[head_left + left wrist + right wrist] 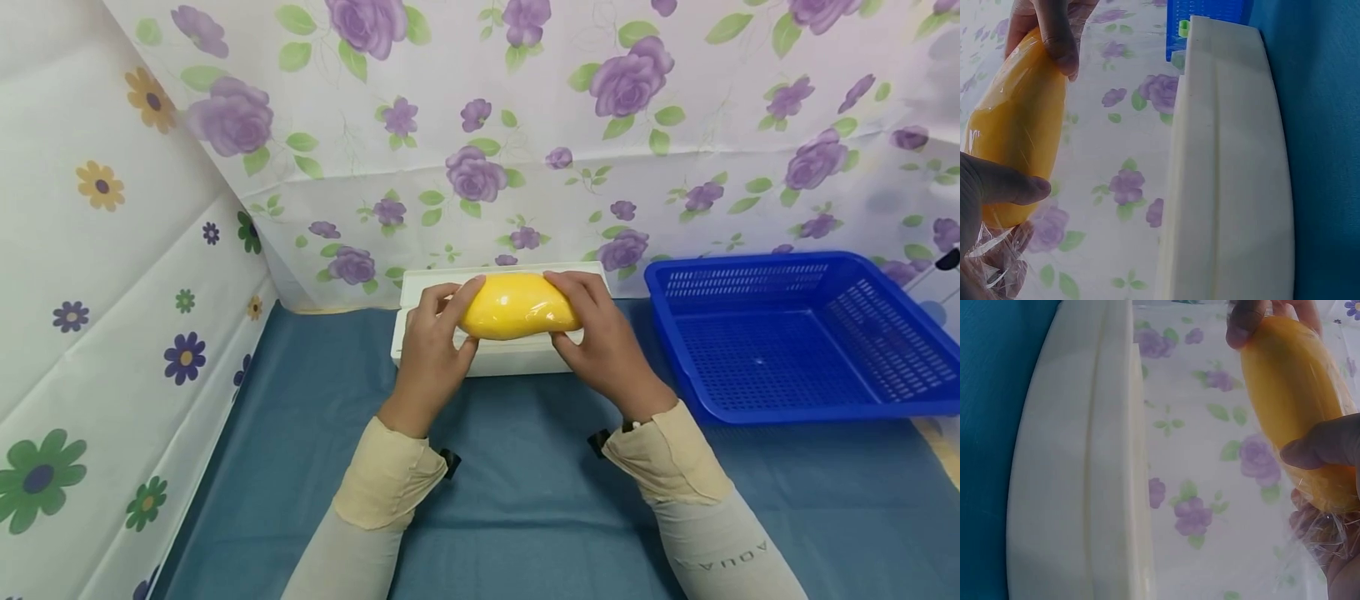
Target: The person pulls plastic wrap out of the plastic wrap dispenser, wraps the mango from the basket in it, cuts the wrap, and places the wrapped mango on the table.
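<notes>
Sleeves [367, 508] at 5, 7 o'clock; yellow mango [517, 310] pinched by left hand [432, 354] at 9, right hand [609, 354] at 3. Likely wrapping; calls for tucking film [1329, 532] next.

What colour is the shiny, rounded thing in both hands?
Yellow: the smooth, plastic-wrapped oblong thing, best seen in the head view.

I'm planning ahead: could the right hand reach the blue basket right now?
Probably yes: nothing visible blocks the right hand from the blue basket, though that hand grips the yellow object.
</notes>
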Demonstrator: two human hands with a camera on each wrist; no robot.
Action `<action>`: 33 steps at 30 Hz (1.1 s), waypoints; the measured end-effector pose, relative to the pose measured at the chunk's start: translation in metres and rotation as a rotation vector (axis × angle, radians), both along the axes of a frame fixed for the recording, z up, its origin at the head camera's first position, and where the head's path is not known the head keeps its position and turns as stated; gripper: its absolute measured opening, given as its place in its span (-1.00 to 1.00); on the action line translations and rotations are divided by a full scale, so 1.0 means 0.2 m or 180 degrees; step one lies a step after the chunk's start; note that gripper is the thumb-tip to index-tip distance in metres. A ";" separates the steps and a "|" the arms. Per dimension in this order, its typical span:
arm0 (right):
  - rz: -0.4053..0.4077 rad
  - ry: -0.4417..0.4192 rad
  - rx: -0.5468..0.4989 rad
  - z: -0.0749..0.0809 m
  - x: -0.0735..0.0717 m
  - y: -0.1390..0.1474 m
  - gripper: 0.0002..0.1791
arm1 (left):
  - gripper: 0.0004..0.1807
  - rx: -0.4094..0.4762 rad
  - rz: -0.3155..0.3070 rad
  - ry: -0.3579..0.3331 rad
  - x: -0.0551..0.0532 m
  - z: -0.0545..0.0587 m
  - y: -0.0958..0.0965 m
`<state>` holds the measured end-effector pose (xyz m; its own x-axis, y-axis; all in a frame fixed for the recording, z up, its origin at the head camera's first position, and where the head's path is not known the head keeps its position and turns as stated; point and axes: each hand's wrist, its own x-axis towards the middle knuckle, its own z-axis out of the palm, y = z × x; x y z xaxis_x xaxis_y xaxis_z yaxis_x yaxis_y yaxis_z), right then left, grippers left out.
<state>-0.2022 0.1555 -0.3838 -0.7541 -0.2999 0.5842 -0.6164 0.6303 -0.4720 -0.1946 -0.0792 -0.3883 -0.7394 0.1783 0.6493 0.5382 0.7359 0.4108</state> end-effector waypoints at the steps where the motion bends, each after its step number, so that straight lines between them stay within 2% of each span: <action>1: -0.0001 0.0005 -0.0007 0.01 0.00 0.00 -0.13 | -0.14 0.0000 0.0002 0.0019 0.00 0.00 0.00; 13: 0.0043 0.0157 -0.0088 0.04 0.04 0.01 -0.12 | -0.14 0.0036 -0.0018 0.0182 0.04 0.05 0.00; 33: 0.0135 0.0434 -0.0155 0.10 0.09 0.02 -0.11 | -0.17 0.0036 -0.0111 0.0332 0.09 0.12 -0.02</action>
